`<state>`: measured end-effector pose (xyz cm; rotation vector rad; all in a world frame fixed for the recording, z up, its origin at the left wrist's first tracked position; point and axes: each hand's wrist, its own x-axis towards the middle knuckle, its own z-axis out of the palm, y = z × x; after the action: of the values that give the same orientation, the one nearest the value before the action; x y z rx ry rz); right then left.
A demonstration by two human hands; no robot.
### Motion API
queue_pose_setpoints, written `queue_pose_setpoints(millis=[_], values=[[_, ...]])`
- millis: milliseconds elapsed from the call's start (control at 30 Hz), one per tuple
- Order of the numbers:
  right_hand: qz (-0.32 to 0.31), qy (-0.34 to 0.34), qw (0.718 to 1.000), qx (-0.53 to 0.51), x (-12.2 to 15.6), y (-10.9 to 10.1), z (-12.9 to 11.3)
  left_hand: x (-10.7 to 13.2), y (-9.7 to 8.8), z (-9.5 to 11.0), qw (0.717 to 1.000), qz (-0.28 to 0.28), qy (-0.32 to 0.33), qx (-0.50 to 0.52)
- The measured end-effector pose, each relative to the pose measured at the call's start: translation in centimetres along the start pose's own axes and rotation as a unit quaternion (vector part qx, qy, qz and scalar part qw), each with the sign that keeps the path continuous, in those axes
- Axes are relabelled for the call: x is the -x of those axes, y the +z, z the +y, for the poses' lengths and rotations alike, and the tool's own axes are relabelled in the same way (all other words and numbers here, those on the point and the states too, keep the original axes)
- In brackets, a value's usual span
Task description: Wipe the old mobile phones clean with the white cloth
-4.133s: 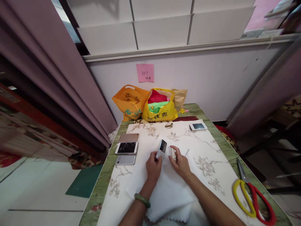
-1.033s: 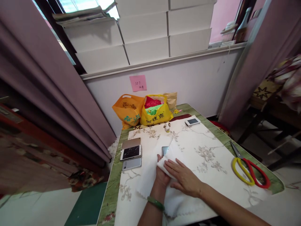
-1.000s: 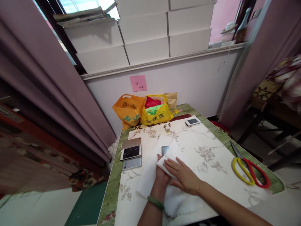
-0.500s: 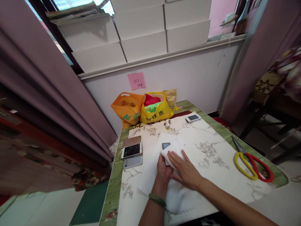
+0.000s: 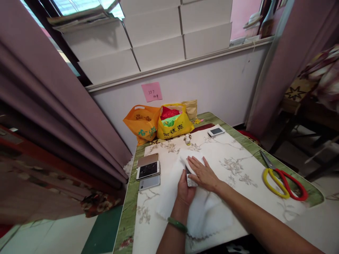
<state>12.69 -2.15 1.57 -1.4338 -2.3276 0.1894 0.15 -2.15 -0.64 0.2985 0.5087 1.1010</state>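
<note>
My left hand is closed around the lower end of a keypad mobile phone, tilted over the table. My right hand lies with fingers outstretched over a white cloth and presses a fold of it on the phone's upper part, which is hidden. The phone's keys show between the two hands. The rest of the cloth spreads over the table beneath my wrists.
Left of my hands lie a gold phone, a white phone with a cracked-looking dark screen and a silver phone. A white phone, a small figurine, scissors, an orange bag and a yellow bag surround them.
My right hand has slid up the phone with the cloth, away from me. The phone's keypad now shows, and its upper end is covered. My left hand still grips it.
</note>
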Motion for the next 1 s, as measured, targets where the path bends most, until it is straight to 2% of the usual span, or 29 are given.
queue_pose_setpoints(millis=[100, 167, 233, 300, 367, 467, 567, 633, 700, 800, 867, 933, 1000], values=[[0.02, 0.006, 1.0, 0.017, 1.9, 0.3, 0.0, 0.0, -0.2, 0.2, 0.999, 0.024, -0.003, 0.028], [0.009, -0.044, 0.999, 0.009, 3.5, 0.0, -0.2, 0.1, -0.4, 0.4, 0.998, 0.038, -0.02, 0.038], [-0.02, -0.11, 0.994, -0.013, 4.7, -0.6, -0.5, 0.2, -0.6, 0.7, 0.998, 0.028, -0.054, 0.032], [-0.048, -0.163, 0.985, -0.037, 4.9, -1.3, -0.7, 0.4, -0.7, 0.9, 0.996, 0.013, -0.083, 0.007], [-0.053, -0.187, 0.98, -0.049, 4.0, -1.7, -0.8, 0.6, -0.7, 0.9, 0.996, 0.014, -0.081, -0.019], [-0.019, -0.154, 0.987, -0.028, 1.6, -1.4, -0.8, 0.5, -0.3, 0.6, 0.999, 0.026, -0.025, -0.03], [0.028, -0.07, 0.997, 0.012, -0.4, -0.3, -0.8, 0.4, 0.3, 0.3, 0.999, 0.011, -0.018, -0.036], [0.053, -0.016, 0.998, 0.028, -0.4, 0.4, -1.0, 0.3, 0.5, 0.2, 0.999, -0.001, -0.018, -0.029], [0.066, 0.006, 0.997, 0.032, 0.7, 0.8, -1.3, 0.2, 0.4, 0.3, 1.0, 0.006, -0.007, -0.02], [0.058, -0.027, 0.997, 0.031, 3.4, 0.9, -1.8, 0.1, 0.2, 0.5, 0.999, 0.024, -0.011, -0.023], [0.04, -0.063, 0.997, 0.027, 5.0, 0.7, -2.2, 0.1, 0.0, 0.7, 1.0, 0.009, -0.025, -0.015], [0.025, -0.089, 0.996, 0.023, 5.6, 0.4, -2.4, 0.2, -0.1, 0.8, 0.999, -0.002, -0.04, -0.001], [0.016, -0.103, 0.994, 0.019, 5.2, 0.2, -2.3, 0.3, -0.2, 0.8, 0.998, 0.011, -0.059, 0.001]])
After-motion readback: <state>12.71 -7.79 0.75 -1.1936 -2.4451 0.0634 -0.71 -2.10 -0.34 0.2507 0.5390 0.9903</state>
